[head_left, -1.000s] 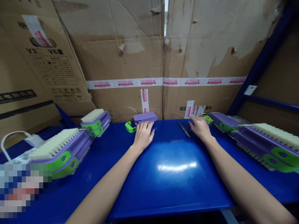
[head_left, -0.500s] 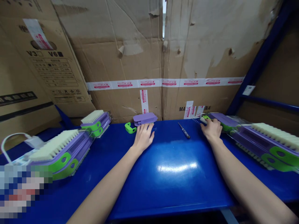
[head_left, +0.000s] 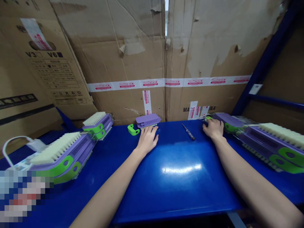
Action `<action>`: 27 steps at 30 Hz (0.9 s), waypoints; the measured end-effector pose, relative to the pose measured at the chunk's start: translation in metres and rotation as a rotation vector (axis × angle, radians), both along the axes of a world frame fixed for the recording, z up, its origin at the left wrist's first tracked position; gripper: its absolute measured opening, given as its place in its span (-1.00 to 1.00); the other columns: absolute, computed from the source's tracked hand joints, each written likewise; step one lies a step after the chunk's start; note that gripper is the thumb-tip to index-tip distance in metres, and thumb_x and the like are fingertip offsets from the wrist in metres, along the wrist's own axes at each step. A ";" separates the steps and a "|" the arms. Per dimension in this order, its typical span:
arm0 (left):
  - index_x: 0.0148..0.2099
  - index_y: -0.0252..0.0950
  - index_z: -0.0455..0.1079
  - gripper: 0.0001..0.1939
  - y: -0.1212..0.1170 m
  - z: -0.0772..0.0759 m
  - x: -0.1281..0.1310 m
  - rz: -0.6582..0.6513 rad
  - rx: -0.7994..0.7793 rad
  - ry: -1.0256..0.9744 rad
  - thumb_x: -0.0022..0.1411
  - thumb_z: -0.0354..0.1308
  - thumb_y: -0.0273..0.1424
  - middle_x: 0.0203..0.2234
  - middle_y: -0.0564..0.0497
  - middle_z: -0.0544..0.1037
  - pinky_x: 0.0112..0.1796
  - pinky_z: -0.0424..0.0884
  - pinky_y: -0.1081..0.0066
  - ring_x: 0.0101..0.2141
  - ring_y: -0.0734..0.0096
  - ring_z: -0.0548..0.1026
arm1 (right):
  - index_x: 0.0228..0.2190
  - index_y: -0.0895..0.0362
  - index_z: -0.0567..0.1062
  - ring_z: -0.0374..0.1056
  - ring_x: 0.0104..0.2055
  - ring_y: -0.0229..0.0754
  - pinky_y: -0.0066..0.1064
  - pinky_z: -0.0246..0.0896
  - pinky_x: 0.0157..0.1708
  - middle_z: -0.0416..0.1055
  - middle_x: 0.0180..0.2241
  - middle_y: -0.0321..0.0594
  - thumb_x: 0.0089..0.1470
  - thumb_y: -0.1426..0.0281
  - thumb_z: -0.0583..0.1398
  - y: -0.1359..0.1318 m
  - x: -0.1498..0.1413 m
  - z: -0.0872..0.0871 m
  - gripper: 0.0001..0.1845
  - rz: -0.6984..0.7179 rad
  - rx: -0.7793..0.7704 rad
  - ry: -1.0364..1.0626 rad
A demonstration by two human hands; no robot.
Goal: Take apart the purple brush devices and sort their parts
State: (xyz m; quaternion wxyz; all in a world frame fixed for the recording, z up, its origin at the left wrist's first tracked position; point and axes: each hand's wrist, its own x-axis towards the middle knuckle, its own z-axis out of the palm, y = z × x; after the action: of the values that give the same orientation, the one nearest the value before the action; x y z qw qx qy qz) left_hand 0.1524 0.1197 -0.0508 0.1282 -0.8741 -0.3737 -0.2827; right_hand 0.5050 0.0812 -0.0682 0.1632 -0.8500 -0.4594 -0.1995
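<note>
Purple brush block [head_left: 148, 119]: at the far edge of the table [head_left: 175, 193], just ahead of the left hand [head_left: 147, 139], whose fingers, spread, appear to touch its near side. Green clip [head_left: 131, 130]: alongside. Right hand [head_left: 214, 129]: shifted outward from the screwdriver [head_left: 188, 132]; grip closure cannot be told.

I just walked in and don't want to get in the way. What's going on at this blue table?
A person has both bare hands over the table. The left hand is at the front of a purple brush, beside a loose green clip. The right hand is near the purple-and-green brushes on the right; whether it grips anything is hidden. A screwdriver lies between the hands.
</note>
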 end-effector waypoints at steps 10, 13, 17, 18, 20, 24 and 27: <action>0.11 -0.32 0.26 -0.63 0.001 -0.001 -0.001 -0.010 -0.002 0.007 0.26 0.02 -0.39 -0.07 -0.17 0.45 -0.09 0.28 0.18 -0.06 0.10 0.37 | -0.03 0.20 0.46 0.07 0.12 0.15 0.10 -0.01 0.04 0.24 0.11 0.08 0.11 0.29 -0.05 -0.005 -0.005 0.005 -0.50 -0.018 -0.052 0.065; 0.11 -0.32 0.26 -0.63 0.001 -0.001 -0.001 -0.013 -0.005 0.004 0.26 0.01 -0.39 -0.08 -0.17 0.45 -0.09 0.28 0.16 -0.05 0.10 0.37 | -0.01 0.21 0.45 0.05 0.11 0.18 0.17 0.00 -0.01 0.20 0.13 0.11 0.12 0.25 -0.07 -0.005 -0.009 0.007 -0.48 -0.037 -0.084 0.075; 0.11 -0.33 0.26 -0.62 0.001 -0.001 -0.001 -0.011 -0.008 0.007 0.26 0.02 -0.39 -0.08 -0.17 0.45 -0.09 0.28 0.17 -0.06 0.10 0.37 | -0.03 0.24 0.45 0.03 0.10 0.20 0.17 -0.02 -0.01 0.19 0.13 0.13 0.13 0.20 -0.08 -0.005 -0.012 0.010 -0.45 -0.055 -0.109 0.067; 0.11 -0.34 0.26 -0.62 0.001 -0.001 -0.001 -0.011 -0.008 0.008 0.26 0.02 -0.40 -0.08 -0.17 0.45 -0.09 0.28 0.17 -0.06 0.10 0.37 | -0.04 0.25 0.45 0.03 0.11 0.20 0.17 -0.02 -0.01 0.18 0.13 0.13 0.13 0.19 -0.08 -0.005 -0.012 0.010 -0.44 -0.061 -0.119 0.068; 0.11 -0.35 0.27 -0.62 0.001 0.000 -0.001 -0.013 -0.010 0.008 0.26 0.03 -0.40 -0.09 -0.17 0.45 -0.09 0.28 0.17 -0.07 0.10 0.37 | -0.05 0.28 0.45 0.01 0.11 0.21 0.16 -0.02 -0.01 0.16 0.14 0.14 0.13 0.18 -0.08 -0.004 -0.012 0.010 -0.43 -0.074 -0.134 0.069; 0.11 -0.31 0.27 -0.63 0.000 0.000 -0.001 -0.011 -0.007 -0.002 0.26 0.02 -0.40 -0.10 -0.18 0.45 -0.10 0.29 0.16 -0.08 0.10 0.37 | -0.05 0.29 0.45 0.03 0.11 0.22 0.14 -0.02 -0.02 0.15 0.14 0.17 0.12 0.19 -0.06 -0.005 -0.012 0.008 -0.44 -0.090 -0.116 0.061; 0.11 -0.29 0.27 -0.63 0.001 -0.001 -0.001 -0.003 -0.006 -0.002 0.26 0.01 -0.39 -0.10 -0.17 0.45 -0.10 0.29 0.16 -0.08 0.10 0.37 | -0.05 0.23 0.46 0.03 0.10 0.20 0.13 -0.01 -0.04 0.18 0.12 0.14 0.12 0.23 -0.05 -0.006 -0.012 0.008 -0.49 -0.055 -0.042 0.018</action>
State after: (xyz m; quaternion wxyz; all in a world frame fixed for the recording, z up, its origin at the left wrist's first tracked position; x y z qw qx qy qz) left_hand 0.1518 0.1205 -0.0514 0.1246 -0.8748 -0.3733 -0.2826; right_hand 0.4933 0.0750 -0.0601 0.1439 -0.8673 -0.4385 -0.1868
